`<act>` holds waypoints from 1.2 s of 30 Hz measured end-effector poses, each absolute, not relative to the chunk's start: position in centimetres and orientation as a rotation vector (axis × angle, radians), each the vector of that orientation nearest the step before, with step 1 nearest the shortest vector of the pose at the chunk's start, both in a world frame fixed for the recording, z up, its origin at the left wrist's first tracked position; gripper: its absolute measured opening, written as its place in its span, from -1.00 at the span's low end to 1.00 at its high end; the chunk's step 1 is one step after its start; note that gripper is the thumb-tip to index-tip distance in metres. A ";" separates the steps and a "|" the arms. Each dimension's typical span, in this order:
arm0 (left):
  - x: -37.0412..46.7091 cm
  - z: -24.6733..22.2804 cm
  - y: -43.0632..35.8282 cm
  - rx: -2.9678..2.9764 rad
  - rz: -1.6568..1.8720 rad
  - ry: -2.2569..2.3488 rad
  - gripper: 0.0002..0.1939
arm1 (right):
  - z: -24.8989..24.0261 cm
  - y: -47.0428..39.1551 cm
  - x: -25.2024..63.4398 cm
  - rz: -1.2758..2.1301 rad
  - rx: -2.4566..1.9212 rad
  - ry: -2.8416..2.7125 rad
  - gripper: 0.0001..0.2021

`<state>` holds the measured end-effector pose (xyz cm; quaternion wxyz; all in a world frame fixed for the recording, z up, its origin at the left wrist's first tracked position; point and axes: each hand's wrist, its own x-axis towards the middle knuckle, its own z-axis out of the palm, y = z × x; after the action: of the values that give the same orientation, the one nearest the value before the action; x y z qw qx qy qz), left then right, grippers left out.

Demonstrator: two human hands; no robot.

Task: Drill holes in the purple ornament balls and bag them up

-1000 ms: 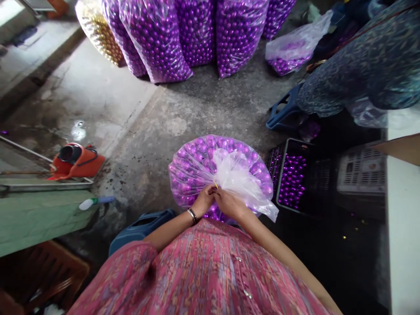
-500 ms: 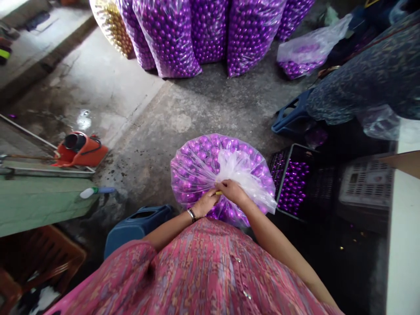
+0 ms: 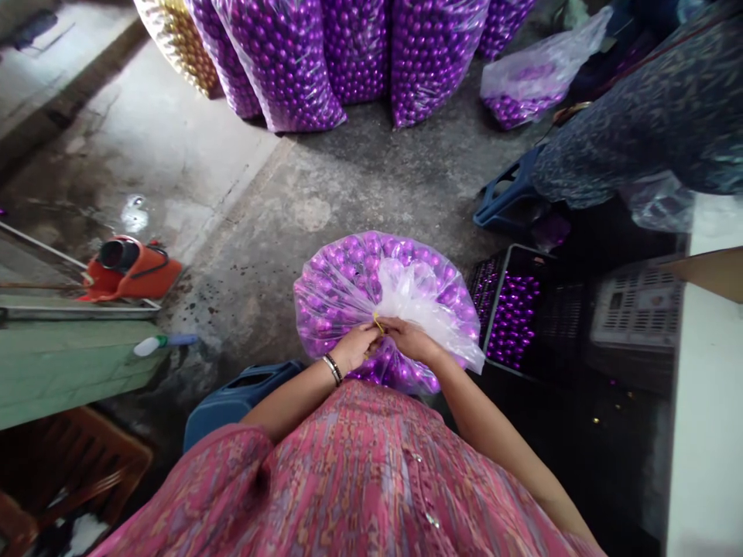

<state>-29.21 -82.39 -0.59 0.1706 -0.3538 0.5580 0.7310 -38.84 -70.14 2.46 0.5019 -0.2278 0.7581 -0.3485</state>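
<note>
A clear plastic bag [image 3: 333, 290] full of shiny purple balls stands on the floor right in front of me. Its gathered white mouth [image 3: 415, 290] flops over to the right. Around the bag's neck runs a thin yellow tie [image 3: 378, 320]. My left hand [image 3: 355, 350], with bracelets at the wrist, is closed with its fingertips pinched at the tie, on the near left side of the neck. From the right, my right hand [image 3: 408, 339] pinches at the same spot, its fingertips meeting the left ones. The strand between the fingers is partly hidden.
Filled bags of purple balls [image 3: 279, 62] and one of gold balls [image 3: 179, 46] line the back. To the right are a crate of purple balls [image 3: 514, 317], a blue stool [image 3: 508, 189] and a person in dark patterned clothing [image 3: 632, 116]. Another blue stool [image 3: 232, 402] is at left.
Both hands stay at the bag's neck. The yellow strand that stuck out between my hands now curves around the neck, and my left hand has shifted slightly left. The view has moved a little.
</note>
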 end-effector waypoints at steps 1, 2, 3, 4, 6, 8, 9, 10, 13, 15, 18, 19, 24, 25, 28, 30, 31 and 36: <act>-29.1 -0.2 -82.6 -0.987 2.038 1.585 -0.76 | 2.7 -70.2 -38.7 -0.816 -0.573 1.836 -0.53; -29.0 0.1 -82.9 -0.977 2.007 1.577 -0.79 | 2.9 -70.1 -38.6 -0.786 -0.586 1.843 -0.53; -28.9 0.5 -83.1 -0.967 1.981 1.569 -0.80 | 3.0 -70.0 -38.6 -0.757 -0.586 1.854 -0.52; -28.7 0.8 -83.4 -0.950 1.951 1.577 -0.80 | 3.2 -69.9 -38.5 -0.730 -0.574 1.864 -0.53; -28.4 1.4 -83.7 -0.894 1.887 1.653 -0.78 | 3.3 -69.4 -38.5 -0.693 -0.519 1.869 -0.55; -28.0 1.6 -83.8 -0.796 1.850 1.812 -0.76 | 3.4 -68.9 -38.5 -0.707 -0.432 1.859 -0.57; -27.8 1.6 -83.8 -0.742 1.839 1.913 -0.76 | 3.3 -68.8 -38.4 -0.735 -0.380 1.846 -0.58; -27.6 1.5 -83.7 -0.698 1.828 2.018 -0.77 | 3.3 -68.7 -38.3 -0.777 -0.322 1.824 -0.58; -27.5 0.8 -83.1 -0.629 1.675 2.346 -0.83 | 3.2 -69.1 -38.2 -0.944 -0.113 1.701 -0.54; -27.6 0.2 -82.7 -0.554 1.460 2.540 -0.80 | 3.1 -70.0 -38.5 -1.063 0.036 1.599 -0.51; -27.7 -0.7 -82.2 -0.392 1.248 2.629 -0.76 | 3.0 -71.7 -39.9 -1.228 0.230 1.487 -0.51; -27.6 -1.0 -82.0 -0.352 1.224 2.619 -0.77 | 2.9 -72.3 -40.5 -1.271 0.284 1.458 -0.52; -27.7 -1.5 -80.1 -0.191 1.171 2.530 -0.81 | 2.7 -75.6 -42.1 -1.368 0.469 1.383 -0.55; -27.9 -1.6 -79.6 -0.152 1.169 2.505 -0.82 | 2.7 -76.3 -42.2 -1.379 0.487 1.391 -0.56; -28.6 -1.9 -78.2 -0.051 1.180 2.430 -0.86 | 2.6 -78.6 -42.7 -1.408 0.513 1.431 -0.56; -28.9 -2.2 -77.9 -0.013 1.188 2.385 -0.86 | 2.6 -79.9 -43.5 -1.408 0.512 1.453 -0.56; -29.0 -2.4 -77.9 0.000 1.190 2.366 -0.85 | 2.7 -80.4 -44.1 -1.408 0.504 1.461 -0.55; -28.6 -2.7 -78.2 0.047 1.244 2.321 -0.76 | 4.0 -80.2 -45.8 -1.446 0.351 1.498 -0.56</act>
<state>-28.63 -78.17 -2.72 0.2514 0.0174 0.8529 0.4572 -45.80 -80.20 4.02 0.4928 0.1446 0.6174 -0.5959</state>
